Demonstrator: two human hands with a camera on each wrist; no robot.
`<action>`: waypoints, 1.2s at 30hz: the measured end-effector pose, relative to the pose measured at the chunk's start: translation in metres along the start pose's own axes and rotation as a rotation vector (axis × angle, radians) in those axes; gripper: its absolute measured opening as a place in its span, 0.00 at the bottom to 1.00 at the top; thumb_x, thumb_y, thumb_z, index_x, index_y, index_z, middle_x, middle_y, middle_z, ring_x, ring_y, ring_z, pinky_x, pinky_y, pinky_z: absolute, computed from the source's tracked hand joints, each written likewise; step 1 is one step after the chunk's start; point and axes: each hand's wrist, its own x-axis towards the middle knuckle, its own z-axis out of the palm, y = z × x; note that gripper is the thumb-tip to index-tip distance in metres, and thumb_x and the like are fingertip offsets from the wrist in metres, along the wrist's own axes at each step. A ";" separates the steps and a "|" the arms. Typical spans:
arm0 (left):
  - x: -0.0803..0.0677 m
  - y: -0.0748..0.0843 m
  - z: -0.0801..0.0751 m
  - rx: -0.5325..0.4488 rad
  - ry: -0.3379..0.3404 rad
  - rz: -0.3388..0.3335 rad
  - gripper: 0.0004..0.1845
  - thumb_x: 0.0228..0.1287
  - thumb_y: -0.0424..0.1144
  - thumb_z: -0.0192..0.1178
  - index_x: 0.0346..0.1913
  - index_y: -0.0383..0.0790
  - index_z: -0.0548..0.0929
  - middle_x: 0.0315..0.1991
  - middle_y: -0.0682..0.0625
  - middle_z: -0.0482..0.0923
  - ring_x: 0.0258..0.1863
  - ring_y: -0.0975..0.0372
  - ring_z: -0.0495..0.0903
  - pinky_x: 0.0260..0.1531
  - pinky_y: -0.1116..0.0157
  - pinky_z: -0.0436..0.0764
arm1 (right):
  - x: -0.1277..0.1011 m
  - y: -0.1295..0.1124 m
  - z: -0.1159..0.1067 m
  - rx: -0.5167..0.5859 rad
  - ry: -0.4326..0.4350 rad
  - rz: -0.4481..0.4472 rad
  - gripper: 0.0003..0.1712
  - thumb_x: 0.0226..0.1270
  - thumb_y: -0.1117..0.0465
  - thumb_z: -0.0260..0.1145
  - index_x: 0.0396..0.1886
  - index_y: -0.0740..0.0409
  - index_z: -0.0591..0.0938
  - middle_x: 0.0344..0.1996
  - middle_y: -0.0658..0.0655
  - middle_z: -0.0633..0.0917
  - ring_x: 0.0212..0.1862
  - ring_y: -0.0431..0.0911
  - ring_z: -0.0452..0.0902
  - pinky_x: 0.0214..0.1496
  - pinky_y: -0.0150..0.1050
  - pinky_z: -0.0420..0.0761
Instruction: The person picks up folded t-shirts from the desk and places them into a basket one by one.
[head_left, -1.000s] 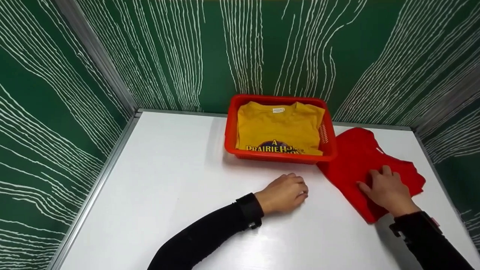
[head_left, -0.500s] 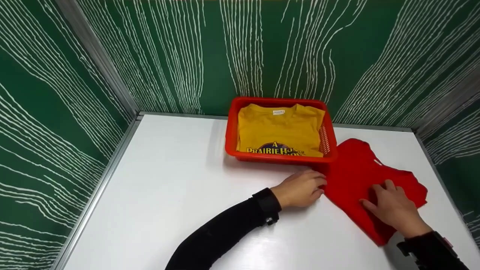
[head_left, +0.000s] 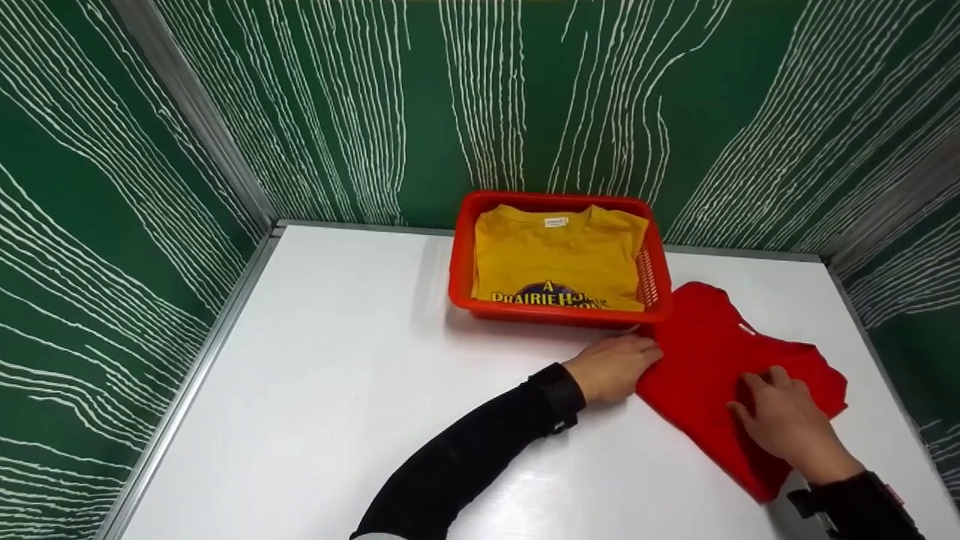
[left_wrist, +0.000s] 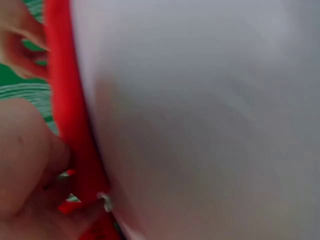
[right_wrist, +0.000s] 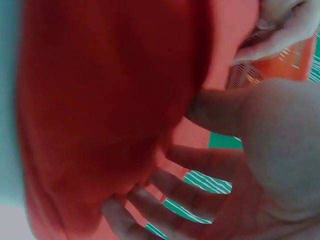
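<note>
A folded red T-shirt (head_left: pixel 701 382) lies slanted on the white table, its neckline with a small pale label toward the upper right. At its left edge, beside the basket's front right corner, my left hand (head_left: pixel 616 366) pinches the cloth; the left wrist view has thumb and finger at the red hem (left_wrist: pixel 75 125). My right hand (head_left: pixel 791 420) rests on the shirt's right lower part, thumb and fingers spread. Seen from the right wrist, its fingertips (right_wrist: pixel 116 207) press against a shadowed bulge of red fabric.
A red plastic basket (head_left: pixel 555 313) stands against the back wall, holding a folded yellow T-shirt (head_left: pixel 559 251) with printed lettering. The shirt's upper left part lies close to the basket's right side. Green walls (head_left: pixel 337 112) with white lines border the table (head_left: pixel 300 390).
My left hand has moved right, from bare table to the red T-shirt's left edge. The shirt has slid toward me together with my right hand. The basket stays put.
</note>
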 end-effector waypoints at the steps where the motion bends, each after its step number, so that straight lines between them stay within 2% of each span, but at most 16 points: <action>1: 0.000 0.000 0.000 0.019 0.006 0.003 0.27 0.83 0.41 0.60 0.80 0.54 0.75 0.76 0.61 0.74 0.77 0.68 0.72 0.85 0.71 0.59 | 0.001 0.000 0.000 -0.003 0.001 -0.008 0.42 0.67 0.56 0.80 0.67 0.82 0.74 0.57 0.83 0.72 0.51 0.76 0.71 0.40 0.65 0.90; 4: -0.002 0.003 -0.002 0.112 0.022 0.019 0.22 0.82 0.42 0.62 0.74 0.55 0.80 0.66 0.60 0.79 0.68 0.66 0.77 0.85 0.67 0.62 | 0.004 0.004 -0.002 -0.002 0.004 -0.030 0.43 0.63 0.55 0.83 0.67 0.81 0.76 0.55 0.80 0.75 0.50 0.73 0.73 0.40 0.65 0.90; 9: -0.014 0.021 -0.002 0.236 0.015 0.048 0.19 0.82 0.47 0.63 0.70 0.56 0.82 0.59 0.60 0.78 0.60 0.65 0.76 0.71 0.67 0.75 | 0.007 0.013 -0.011 0.035 -0.008 -0.033 0.47 0.58 0.55 0.87 0.68 0.79 0.77 0.55 0.78 0.77 0.50 0.70 0.75 0.41 0.64 0.92; 12: -0.021 0.031 0.000 0.223 -0.002 0.066 0.19 0.82 0.48 0.62 0.70 0.56 0.82 0.58 0.61 0.77 0.58 0.65 0.75 0.66 0.67 0.77 | 0.007 0.018 -0.013 0.048 -0.024 -0.031 0.44 0.60 0.56 0.86 0.68 0.77 0.78 0.57 0.78 0.77 0.52 0.71 0.74 0.44 0.64 0.91; 18: -0.024 0.043 0.000 0.113 -0.065 0.124 0.18 0.84 0.52 0.58 0.70 0.60 0.83 0.56 0.63 0.78 0.56 0.67 0.74 0.63 0.69 0.77 | 0.006 0.024 -0.014 0.045 -0.040 -0.056 0.37 0.63 0.59 0.82 0.67 0.74 0.82 0.60 0.76 0.79 0.56 0.70 0.76 0.52 0.68 0.88; 19: -0.023 0.044 -0.001 0.106 -0.064 0.122 0.19 0.85 0.53 0.57 0.71 0.61 0.82 0.58 0.63 0.78 0.58 0.68 0.74 0.64 0.69 0.77 | 0.006 0.025 -0.014 0.045 -0.042 -0.058 0.37 0.62 0.59 0.83 0.66 0.73 0.82 0.60 0.76 0.79 0.56 0.70 0.76 0.52 0.69 0.88; 21: -0.018 0.042 -0.002 0.101 -0.050 0.103 0.22 0.87 0.54 0.54 0.77 0.60 0.78 0.68 0.62 0.77 0.67 0.68 0.73 0.70 0.70 0.75 | 0.007 0.026 -0.016 0.042 -0.046 -0.053 0.38 0.61 0.58 0.84 0.67 0.73 0.82 0.60 0.76 0.79 0.56 0.70 0.75 0.52 0.69 0.88; 24: -0.010 0.038 -0.001 0.106 -0.036 0.052 0.28 0.89 0.53 0.50 0.85 0.57 0.68 0.83 0.59 0.66 0.82 0.66 0.64 0.81 0.69 0.67 | 0.009 0.026 -0.018 0.033 -0.042 -0.052 0.38 0.60 0.57 0.84 0.66 0.72 0.82 0.60 0.76 0.79 0.56 0.70 0.75 0.52 0.70 0.88; 26: -0.006 0.034 0.002 0.126 -0.034 0.020 0.30 0.89 0.53 0.49 0.87 0.56 0.64 0.88 0.59 0.58 0.87 0.65 0.58 0.85 0.68 0.62 | 0.011 0.025 -0.018 0.030 -0.036 -0.058 0.39 0.60 0.57 0.85 0.66 0.72 0.82 0.59 0.75 0.79 0.56 0.69 0.75 0.52 0.69 0.89; 27: -0.005 0.032 0.003 0.138 -0.038 0.010 0.30 0.88 0.53 0.50 0.87 0.56 0.65 0.88 0.59 0.58 0.86 0.65 0.59 0.84 0.68 0.62 | 0.011 0.024 -0.017 0.030 -0.035 -0.066 0.39 0.59 0.57 0.85 0.65 0.72 0.83 0.59 0.75 0.80 0.55 0.69 0.75 0.51 0.68 0.89; 29: -0.005 0.031 0.004 0.172 -0.045 0.003 0.28 0.87 0.53 0.52 0.84 0.56 0.70 0.85 0.60 0.63 0.81 0.66 0.64 0.81 0.69 0.66 | 0.012 0.023 -0.015 0.033 -0.033 -0.080 0.38 0.58 0.57 0.86 0.64 0.72 0.83 0.57 0.74 0.81 0.54 0.67 0.76 0.50 0.66 0.90; 32: -0.008 0.032 0.003 0.206 -0.033 0.016 0.23 0.86 0.54 0.54 0.76 0.57 0.77 0.75 0.61 0.72 0.70 0.66 0.70 0.74 0.70 0.71 | 0.012 0.020 -0.014 0.030 -0.039 -0.097 0.37 0.57 0.57 0.87 0.63 0.71 0.84 0.56 0.72 0.82 0.52 0.64 0.77 0.48 0.64 0.91; 36: -0.016 0.032 -0.001 0.217 -0.015 0.028 0.19 0.85 0.56 0.56 0.70 0.57 0.81 0.62 0.61 0.75 0.61 0.66 0.71 0.69 0.70 0.73 | 0.015 0.015 -0.014 0.021 -0.046 -0.114 0.34 0.58 0.58 0.86 0.61 0.68 0.85 0.54 0.69 0.82 0.51 0.61 0.78 0.47 0.63 0.91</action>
